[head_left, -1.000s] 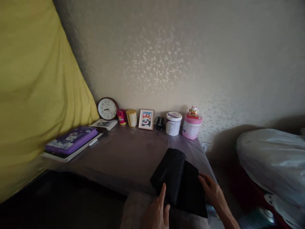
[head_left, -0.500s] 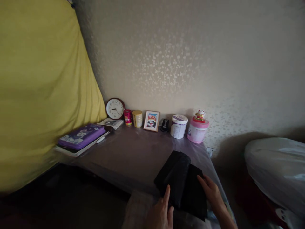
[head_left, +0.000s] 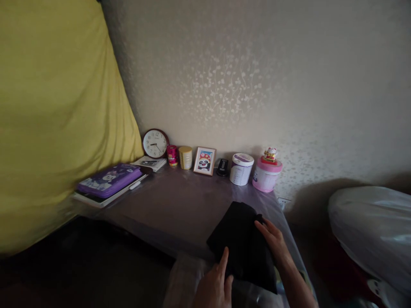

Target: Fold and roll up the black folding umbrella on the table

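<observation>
Left hand (head_left: 213,285) is resting on the folded black sheet (head_left: 236,231) at seven o'clock, index and thumb parted; cannot tell if gripping. Right hand (head_left: 274,243) is pinching its edge at two. Sheet is lying across the table (head_left: 180,205), near-right. Beyond, white tub (head_left: 240,173) is standing at twelve, round clock (head_left: 156,143) at eleven.

The folded sheet (head_left: 236,239) is black, the tabletop (head_left: 180,205) purplish grey, the curtain (head_left: 58,107) yellow, and the grey wall (head_left: 321,85) carries a pale vine-and-leaf pattern. The wall clock (head_left: 155,144) pairs a white dial with a reddish-brown rim, the pencil case (head_left: 111,179) is purple with a white cartoon figure, and the framed picture (head_left: 204,161) shows a black-and-white panda in a red hat. The white tub (head_left: 241,171) bears purple markings, the pink tub (head_left: 266,177) a whitish band, and the lucky cat (head_left: 270,155) is white, red and gold.
</observation>
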`<state>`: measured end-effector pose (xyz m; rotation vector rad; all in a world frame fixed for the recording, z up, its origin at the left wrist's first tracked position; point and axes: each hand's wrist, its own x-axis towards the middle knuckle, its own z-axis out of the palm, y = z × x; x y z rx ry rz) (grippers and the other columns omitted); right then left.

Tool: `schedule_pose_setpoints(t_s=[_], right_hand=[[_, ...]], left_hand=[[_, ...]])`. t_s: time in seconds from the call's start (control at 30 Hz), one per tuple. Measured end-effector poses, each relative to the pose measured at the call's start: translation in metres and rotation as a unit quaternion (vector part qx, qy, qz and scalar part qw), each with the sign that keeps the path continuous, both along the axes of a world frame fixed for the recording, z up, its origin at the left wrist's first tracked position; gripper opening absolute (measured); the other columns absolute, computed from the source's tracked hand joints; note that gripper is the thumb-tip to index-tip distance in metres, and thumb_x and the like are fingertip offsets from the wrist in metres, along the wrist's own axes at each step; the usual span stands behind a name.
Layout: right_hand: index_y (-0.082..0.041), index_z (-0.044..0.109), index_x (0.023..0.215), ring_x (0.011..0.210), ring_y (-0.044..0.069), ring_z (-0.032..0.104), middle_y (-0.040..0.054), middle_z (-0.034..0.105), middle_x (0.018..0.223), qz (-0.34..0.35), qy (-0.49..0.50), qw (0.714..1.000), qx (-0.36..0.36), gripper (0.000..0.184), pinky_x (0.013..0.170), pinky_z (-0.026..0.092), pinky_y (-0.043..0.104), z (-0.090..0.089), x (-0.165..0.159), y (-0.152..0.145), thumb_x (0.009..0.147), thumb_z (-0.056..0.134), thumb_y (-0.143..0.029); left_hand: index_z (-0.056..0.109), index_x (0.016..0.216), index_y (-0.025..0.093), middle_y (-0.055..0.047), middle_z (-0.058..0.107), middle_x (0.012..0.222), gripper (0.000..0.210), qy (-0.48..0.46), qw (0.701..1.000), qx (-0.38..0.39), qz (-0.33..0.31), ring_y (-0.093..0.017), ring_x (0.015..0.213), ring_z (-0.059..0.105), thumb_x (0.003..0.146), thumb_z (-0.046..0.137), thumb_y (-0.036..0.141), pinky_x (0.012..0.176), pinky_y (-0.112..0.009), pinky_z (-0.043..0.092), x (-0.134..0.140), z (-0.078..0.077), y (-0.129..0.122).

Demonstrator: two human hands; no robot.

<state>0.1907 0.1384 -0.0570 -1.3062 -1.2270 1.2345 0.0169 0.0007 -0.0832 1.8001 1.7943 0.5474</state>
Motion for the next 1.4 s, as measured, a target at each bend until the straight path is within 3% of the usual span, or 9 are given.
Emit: schedule_pose_setpoints(t_s=[0.2, 0.33, 0.5, 0.7, 0.83, 0.97, 1.1, 1.2, 1.4], right_hand=[[-0.011, 0.055, 0.117, 0.075, 0.023, 0.067, 0.0051, 0.071, 0.081, 0.008, -0.020, 0.999, 0.024, 0.064, 0.063, 0.053, 0.030, -0.002, -0.017, 0.006, 0.067, 0.066, -0.050], [-0.009, 0.054, 0.119, 0.072, 0.022, 0.066, 0.0051, 0.069, 0.079, -0.023, -0.060, 0.997, 0.038, 0.068, 0.058, 0.052, 0.028, -0.005, -0.030, 0.009, 0.065, 0.066, -0.048], [-0.011, 0.056, 0.117, 0.062, 0.016, 0.062, 0.0030, 0.065, 0.076, -0.042, -0.134, 0.989, 0.051, 0.059, 0.047, 0.049, 0.023, -0.013, -0.039, 0.015, 0.068, 0.065, -0.041], [-0.008, 0.047, 0.123, 0.042, 0.010, 0.051, -0.0052, 0.056, 0.057, 0.037, -0.160, 0.982, 0.090, 0.054, 0.040, 0.042, 0.021, -0.020, -0.041, 0.017, 0.078, 0.054, -0.038], [-0.011, 0.044, 0.125, 0.050, 0.011, 0.056, -0.0006, 0.062, 0.070, 0.092, -0.188, 0.966, 0.153, 0.048, 0.051, 0.047, 0.025, -0.019, -0.043, 0.008, 0.085, 0.045, -0.037], [-0.019, 0.055, 0.115, 0.071, 0.014, 0.061, 0.0020, 0.065, 0.083, 0.112, -0.290, 0.916, 0.253, 0.034, 0.068, 0.050, 0.027, -0.015, -0.044, -0.003, 0.081, 0.051, -0.022], [-0.020, 0.062, 0.106, 0.081, 0.016, 0.061, 0.0050, 0.063, 0.091, 0.142, -0.345, 0.878, 0.300, 0.027, 0.076, 0.051, 0.029, -0.010, -0.044, -0.016, 0.081, 0.051, -0.015], [-0.021, 0.063, 0.105, 0.090, 0.016, 0.060, 0.0050, 0.063, 0.096, 0.163, -0.337, 0.867, 0.329, 0.025, 0.084, 0.049, 0.029, -0.008, -0.040, -0.028, 0.085, 0.050, -0.016], [-0.021, 0.065, 0.100, 0.092, 0.015, 0.058, 0.0052, 0.062, 0.097, 0.134, -0.325, 0.863, 0.363, 0.023, 0.085, 0.048, 0.030, -0.016, -0.027, -0.034, 0.091, 0.044, -0.020]], left_hand=[[0.021, 0.143, 0.013, -0.013, 0.064, 0.115, 0.058, 0.000, 1.000, 0.007, -0.009, -0.020, 0.095, 0.063, 0.087, 0.035, 0.017, 0.086, -0.029, 0.046, -0.003, -0.004, 0.000], [0.022, 0.143, 0.016, -0.012, 0.062, 0.121, 0.057, 0.001, 1.000, 0.023, -0.022, -0.019, 0.101, 0.062, 0.088, 0.035, 0.018, 0.086, -0.026, 0.047, -0.006, 0.013, -0.005], [0.031, 0.140, 0.015, -0.013, 0.059, 0.125, 0.053, 0.064, 0.997, 0.031, -0.008, -0.022, 0.105, 0.061, 0.087, 0.039, 0.020, 0.088, -0.031, 0.047, -0.008, 0.032, -0.008], [0.032, 0.140, 0.013, -0.011, 0.053, 0.131, 0.052, 0.097, 0.994, 0.050, -0.018, -0.021, 0.110, 0.059, 0.088, 0.034, 0.020, 0.089, -0.030, 0.046, -0.007, 0.019, -0.006], [0.035, 0.139, 0.014, -0.012, 0.062, 0.121, 0.052, 0.105, 0.992, 0.066, -0.005, -0.024, 0.106, 0.061, 0.087, 0.038, 0.024, 0.087, -0.032, 0.047, -0.009, 0.012, -0.007], [0.011, 0.144, 0.011, -0.014, 0.067, 0.112, 0.064, 0.116, 0.992, 0.056, 0.008, -0.023, 0.091, 0.066, 0.088, 0.037, 0.026, 0.079, -0.031, 0.049, -0.010, 0.025, -0.008], [0.019, 0.143, 0.022, -0.009, 0.068, 0.110, 0.057, 0.135, 0.990, 0.039, -0.033, -0.020, 0.088, 0.067, 0.089, 0.037, 0.025, 0.075, -0.027, 0.050, -0.008, 0.037, -0.007], [0.028, 0.140, 0.027, -0.006, 0.067, 0.113, 0.053, 0.118, 0.992, 0.024, -0.042, -0.020, 0.096, 0.065, 0.089, 0.036, 0.020, 0.078, -0.026, 0.050, -0.007, 0.035, -0.005], [0.023, 0.141, 0.025, -0.005, 0.060, 0.126, 0.053, 0.080, 0.994, 0.044, -0.060, -0.018, 0.106, 0.060, 0.089, 0.032, 0.017, 0.090, -0.029, 0.047, -0.009, 0.021, -0.003]])
